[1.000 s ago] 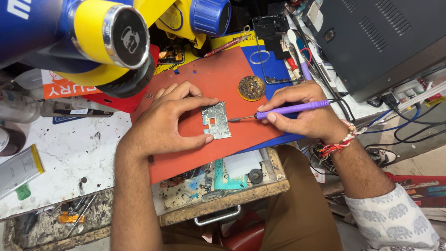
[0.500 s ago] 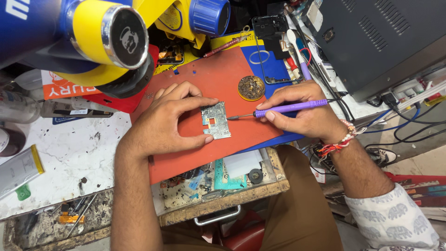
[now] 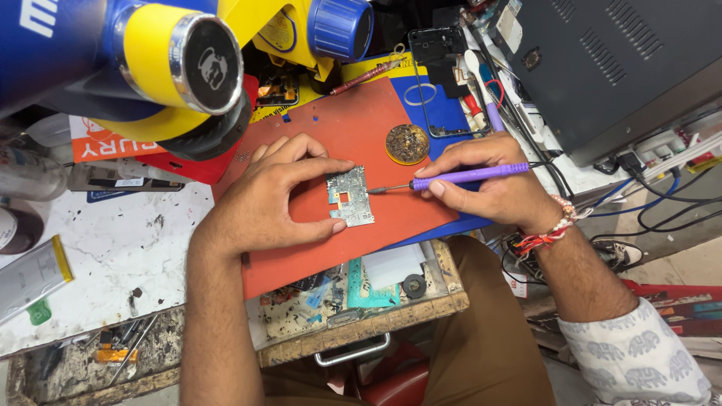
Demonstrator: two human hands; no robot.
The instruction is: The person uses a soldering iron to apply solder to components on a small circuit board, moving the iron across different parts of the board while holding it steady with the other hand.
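Red silicone work mat point(image 3: 353, 128) covers the middle of the bench and carries a small green circuit board point(image 3: 350, 197), which lies flat a little toward the mat's near edge. The left hand point(image 3: 274, 195) rests on the mat with its fingers loosely spread and curved; the forefinger tip presses the board's far edge and the thumb tip presses its near edge, so the board is pinched flat between them. The right hand point(image 3: 489, 188) is closed in a pen grip around a purple-handled soldering iron point(image 3: 459, 177), thumb under and fingers over the handle. The iron lies nearly level, and its thin metal tip points left and reaches the board's right edge; whether it truly touches there cannot be made out.

Just beyond the right hand, at the mat's far right edge, sits a small round tin of brass tip-cleaning wool point(image 3: 407, 143), its fill dark and tarnished. Below the mat's near edge, an open wooden drawer point(image 3: 391, 319) sticks out from the bench; in it lie teal plastic pieces, a pale flat sheet, a small black ring and scattered scraps. At the bench's left edge lies a flat silver battery point(image 3: 30, 278) on the stained white surface. A blue and yellow microscope point(image 3: 173, 60) hangs over the mat's far left corner.
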